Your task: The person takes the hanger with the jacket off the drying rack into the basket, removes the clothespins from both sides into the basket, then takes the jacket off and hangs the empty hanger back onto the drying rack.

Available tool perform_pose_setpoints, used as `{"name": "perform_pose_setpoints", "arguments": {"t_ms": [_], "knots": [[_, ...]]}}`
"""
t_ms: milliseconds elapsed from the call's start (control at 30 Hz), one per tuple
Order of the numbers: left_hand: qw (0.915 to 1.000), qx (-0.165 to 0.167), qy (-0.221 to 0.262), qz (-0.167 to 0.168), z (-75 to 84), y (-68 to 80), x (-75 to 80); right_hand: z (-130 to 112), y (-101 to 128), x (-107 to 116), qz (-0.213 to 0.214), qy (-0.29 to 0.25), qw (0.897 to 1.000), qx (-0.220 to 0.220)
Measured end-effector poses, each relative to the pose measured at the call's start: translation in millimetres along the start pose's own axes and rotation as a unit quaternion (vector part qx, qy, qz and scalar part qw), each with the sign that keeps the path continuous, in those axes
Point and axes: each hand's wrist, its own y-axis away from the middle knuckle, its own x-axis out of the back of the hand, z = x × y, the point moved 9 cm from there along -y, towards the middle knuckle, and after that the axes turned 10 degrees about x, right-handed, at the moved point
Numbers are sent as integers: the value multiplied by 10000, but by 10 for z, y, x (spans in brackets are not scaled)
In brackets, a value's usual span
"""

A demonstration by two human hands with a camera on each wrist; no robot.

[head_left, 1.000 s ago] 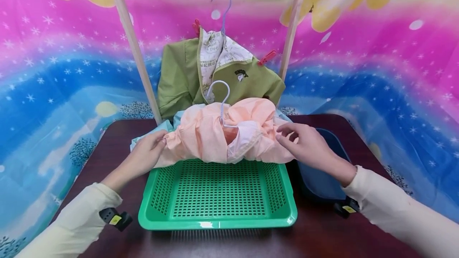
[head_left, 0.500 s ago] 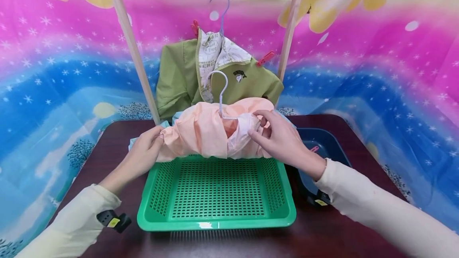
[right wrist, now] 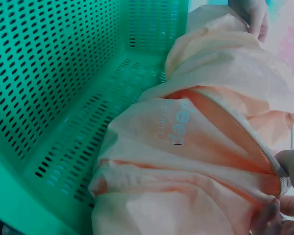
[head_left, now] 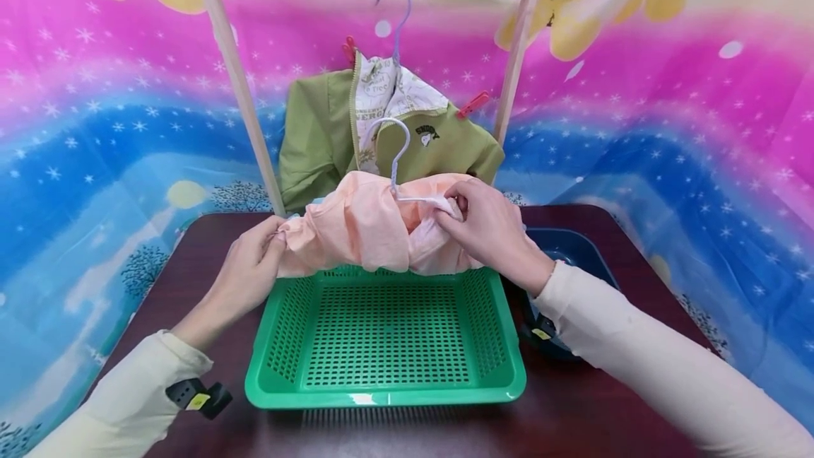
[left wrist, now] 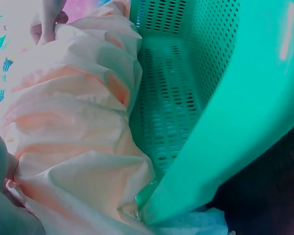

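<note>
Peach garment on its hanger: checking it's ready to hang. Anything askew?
Yes. The peach garment is bunched in folds over the green basket's far rim, not draped flat; left hand and right hand grip it beside the hanger.

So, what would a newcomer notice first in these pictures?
Probably the peach garment bunched over the far edge of the green basket at the middle of the table, with a pale hanger rising out of it. The left hand pinches its left end and the right hand grips its collar by the hanger. Behind it, a green jacket hangs on the wooden rack.
</note>
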Motion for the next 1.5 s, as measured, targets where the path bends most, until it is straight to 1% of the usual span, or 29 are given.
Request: {"name": "perform_pose_setpoints", "arguments": {"t_ms": [133,267,533,667,767,900,1033,1133,1200,1267,1300,1333,1367,1400,1467,1500], "knots": [[9998,-16,13,195,-25,-2,67,63,26,70,-197,64,9998,-77],[9990,-68,102,424,-39,-4,154,169,66,179,-271,105,9993,-223],[9969,-136,165,752,-55,-7,271,420,115,391,-14,23,9999,-168],[9967,-122,181,788,-51,-8,313,546,139,477,58,-111,9996,-246],[9968,-110,241,752,-45,-9,327,620,149,518,28,-313,9989,-333],[9961,-136,405,775,-43,-6,358,692,150,548,-41,-873,9951,-457],[9946,-134,516,894,-70,-9,412,823,181,565,-87,-1376,9876,-757],[9934,-38,549,1005,-122,-20,452,952,224,537,-196,-1667,9798,-1085],[9930,24,587,1026,-152,-30,461,1006,250,486,-325,-2001,9708,-1281],[9929,48,634,1007,-163,-42,453,992,255,432,-430,-2401,9602,-1360],[9929,39,664,990,-157,-47,447,962,248,402,-492,-2616,9542,-1368],[9929,47,682,972,-153,-53,439,910,238,365,-577,-2911,9451,-1371],[9929,47,705,961,-147,-59,432,848,227,321,-695,-3211,9345,-1371],[9927,52,725,962,-141,-67,428,777,217,279,-776,-3541,9212,-1416],[9923,94,757,976,-131,-80,426,651,205,168,-923,-4197,8882,-1627],[9920,116,774,986,-128,-86,426,600,206,100,-972,-4505,8700,-1750]]}}
